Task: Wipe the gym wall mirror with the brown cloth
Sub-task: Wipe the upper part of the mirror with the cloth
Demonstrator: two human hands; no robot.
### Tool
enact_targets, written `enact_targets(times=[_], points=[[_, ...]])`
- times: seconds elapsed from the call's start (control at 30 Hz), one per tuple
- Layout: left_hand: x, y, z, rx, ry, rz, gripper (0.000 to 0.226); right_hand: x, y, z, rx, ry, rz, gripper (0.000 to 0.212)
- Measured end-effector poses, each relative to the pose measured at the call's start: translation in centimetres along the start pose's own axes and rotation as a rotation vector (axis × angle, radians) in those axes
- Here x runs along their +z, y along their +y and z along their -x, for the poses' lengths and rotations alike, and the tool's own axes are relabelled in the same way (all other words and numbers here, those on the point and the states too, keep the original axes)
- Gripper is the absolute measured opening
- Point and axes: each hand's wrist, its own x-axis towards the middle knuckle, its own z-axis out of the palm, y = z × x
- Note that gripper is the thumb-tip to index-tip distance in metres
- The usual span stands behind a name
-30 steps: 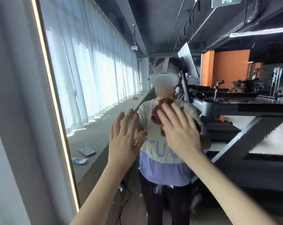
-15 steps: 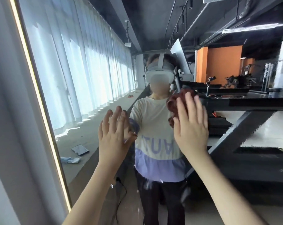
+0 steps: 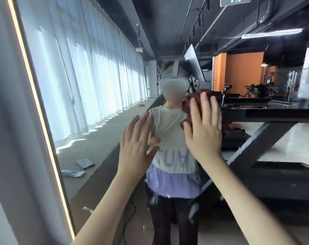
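Observation:
The wall mirror (image 3: pixel 100 96) fills most of the head view, its lit frame edge running down the left. My right hand (image 3: pixel 202 128) lies flat with straight fingers and presses the brown cloth (image 3: pixel 189 103) against the glass at about shoulder height of the reflected person. Only the cloth's upper and left edges show past my fingers. My left hand (image 3: pixel 136 145) rests open and flat on the mirror to the left of it, holding nothing.
The glowing mirror frame (image 3: pixel 38 110) and a grey wall sit at the left. In the reflection are white curtains, a ledge with a small dark slab (image 3: pixel 84 163), a treadmill (image 3: pixel 267 131) and an orange wall.
My right hand slid the cloth up and to the right across the glass. The left hand stayed flat on the mirror, and the view shifted slightly.

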Motion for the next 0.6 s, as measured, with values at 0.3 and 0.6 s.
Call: enact_targets(times=[0.3, 0.6], points=[[2.4, 2.3, -0.7, -0.067, -0.050, -0.100, 0.092, -1.6, 3.7, -1.8, 0.038, 0.025, -0.003, 0.054], [2.5, 2.9, -0.7, -0.120, -0.043, -0.085, 0.101, -1.0, 4.7, 1.1, -0.294, -0.066, 0.051, 0.052]])
